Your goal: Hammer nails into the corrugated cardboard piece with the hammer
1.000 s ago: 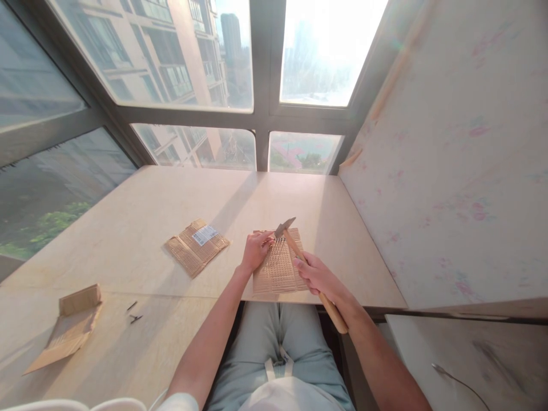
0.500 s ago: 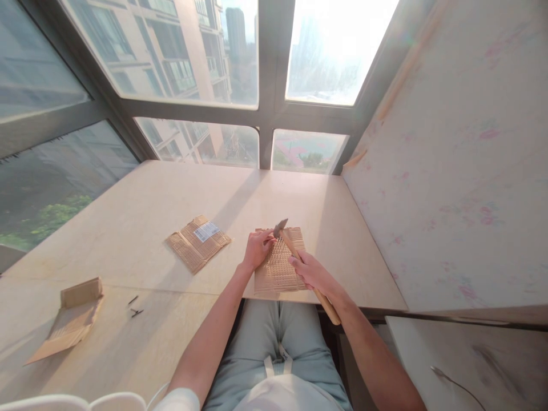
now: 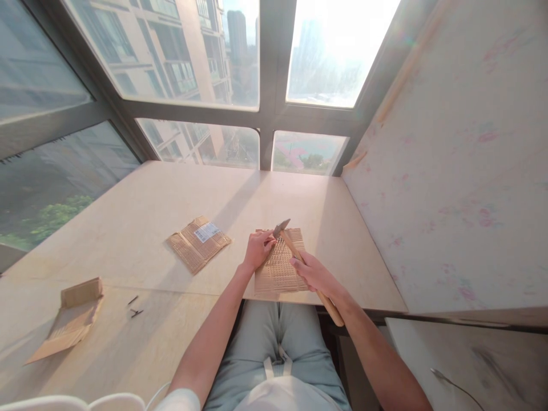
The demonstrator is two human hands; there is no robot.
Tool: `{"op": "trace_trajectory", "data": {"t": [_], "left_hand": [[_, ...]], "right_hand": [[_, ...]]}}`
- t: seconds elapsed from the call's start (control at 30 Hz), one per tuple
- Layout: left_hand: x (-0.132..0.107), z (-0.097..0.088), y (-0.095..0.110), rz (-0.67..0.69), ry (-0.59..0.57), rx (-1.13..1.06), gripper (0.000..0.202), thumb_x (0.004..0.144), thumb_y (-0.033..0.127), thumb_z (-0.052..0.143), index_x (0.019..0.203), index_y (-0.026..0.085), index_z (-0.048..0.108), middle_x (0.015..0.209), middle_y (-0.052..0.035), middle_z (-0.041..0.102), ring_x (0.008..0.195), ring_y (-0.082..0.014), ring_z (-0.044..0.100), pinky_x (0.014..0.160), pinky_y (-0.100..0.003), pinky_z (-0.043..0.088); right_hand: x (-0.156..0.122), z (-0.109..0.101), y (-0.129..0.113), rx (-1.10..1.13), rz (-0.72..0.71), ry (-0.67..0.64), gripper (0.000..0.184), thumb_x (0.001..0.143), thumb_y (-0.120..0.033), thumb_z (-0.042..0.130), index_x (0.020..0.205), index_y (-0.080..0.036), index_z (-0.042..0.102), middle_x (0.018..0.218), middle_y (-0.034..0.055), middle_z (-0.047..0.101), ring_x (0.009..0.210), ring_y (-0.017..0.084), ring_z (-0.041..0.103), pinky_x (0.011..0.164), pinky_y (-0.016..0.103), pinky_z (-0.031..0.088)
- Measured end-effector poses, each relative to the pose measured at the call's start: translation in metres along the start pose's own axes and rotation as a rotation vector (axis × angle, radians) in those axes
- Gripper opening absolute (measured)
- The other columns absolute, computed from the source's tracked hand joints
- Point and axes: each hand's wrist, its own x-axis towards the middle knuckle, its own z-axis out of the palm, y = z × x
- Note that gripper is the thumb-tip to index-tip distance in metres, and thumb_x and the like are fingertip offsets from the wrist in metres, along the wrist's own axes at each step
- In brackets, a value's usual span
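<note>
Hammer with dark metal head and light wooden handle (image 3: 290, 245), gripped in the closed right hand (image 3: 315, 272), has shifted only slightly; its head remains beside the left hand (image 3: 257, 250), keeping work near the far edge of the brown corrugated cardboard sheet (image 3: 280, 274) on the pale table (image 3: 171, 191). Left-hand fingers are curled; contents indeterminable.

hammer (image 3: 293, 246): wooden-handled, slanted, head above cardboard sheet (image 3: 280, 279) | sheet: brown (rows of small marks), lying flat

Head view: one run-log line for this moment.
right hand: gripping wooden-handled metal-headed hammer | left hand: beside hammer's head, over flat brown corrugated cardboard
</note>
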Motion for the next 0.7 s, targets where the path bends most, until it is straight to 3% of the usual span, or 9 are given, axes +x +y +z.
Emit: {"op": "trace_trajectory", "data": {"t": [0.5, 0.7], "left_hand": [[0.0005, -0.0017, 0.0018, 0.000, -0.004, 0.033, 0.031, 0.080, 0.021, 0.067, 0.111, 0.021, 0.070, 0.089, -0.0056, 0.076, 0.091, -0.0229, 0.067, 0.090, -0.037, 0.046], [0.0003, -0.0006, 0.0018, -0.011, 0.018, -0.003, 0.029, 0.080, 0.018, 0.068, 0.109, 0.021, 0.069, 0.089, -0.0044, 0.077, 0.092, -0.0219, 0.067, 0.093, -0.038, 0.045]], "right_hand": [[0.0016, 0.0013, -0.0050, -0.164, 0.039, 0.040, 0.017, 0.090, -0.034, 0.049, 0.079, -0.023, 0.043, 0.058, -0.0079, 0.041, 0.038, 0.007, 0.037, 0.030, 0.016, 0.026], [-0.0078, -0.0017, -0.0082, 0.001, 0.001, 0.014, 0.022, 0.092, -0.043, 0.047, 0.084, -0.023, 0.043, 0.056, -0.0104, 0.033, 0.037, 0.006, 0.028, 0.028, 0.015, 0.023]]}}
